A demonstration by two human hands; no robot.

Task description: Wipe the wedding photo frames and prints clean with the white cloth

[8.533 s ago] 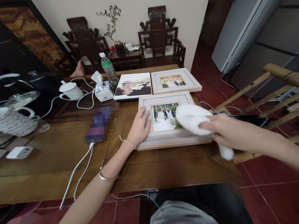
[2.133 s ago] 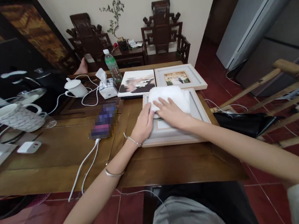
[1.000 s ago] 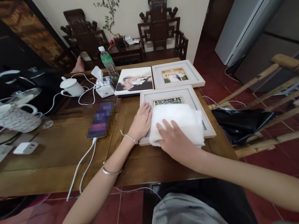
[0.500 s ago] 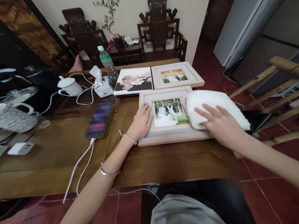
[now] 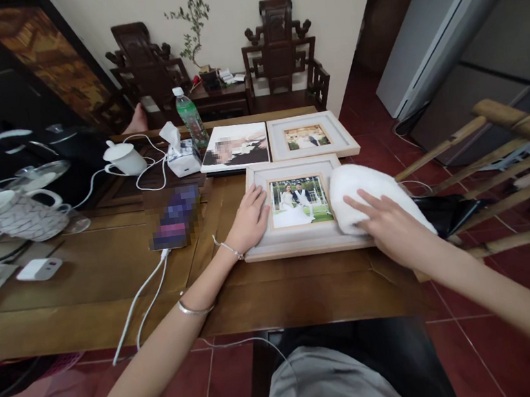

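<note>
My left hand [image 5: 249, 219] lies flat on the left border of a picture frame [image 5: 295, 244], its fingers stretched out beside the photo. The frame has a pale wood rim and a light mat around a photo of two people outdoors. On its right side rests a thick, folded white towel [image 5: 365, 185], covering that border. My right hand [image 5: 388, 221] holds the towel from above, fingers somewhat spread and pressing into it; the thumb is hidden. Behind lie a second picture frame [image 5: 346, 139] and a photo panel [image 5: 235, 157] with a partly blurred picture.
Left of the frame lies a phone [image 5: 176, 218] with a white cable. Farther left are a patterned mug [image 5: 28, 216], a lidded white cup [image 5: 125, 157] and a charger [image 5: 40, 268]. A tissue box [image 5: 184, 159] and bottle [image 5: 191, 118] stand behind. A bamboo chair [image 5: 519, 126] is at the right.
The towel and my right hand have shifted slightly left and down in view. My left hand stays on the frame's left border. The whole view has tilted a little.
</note>
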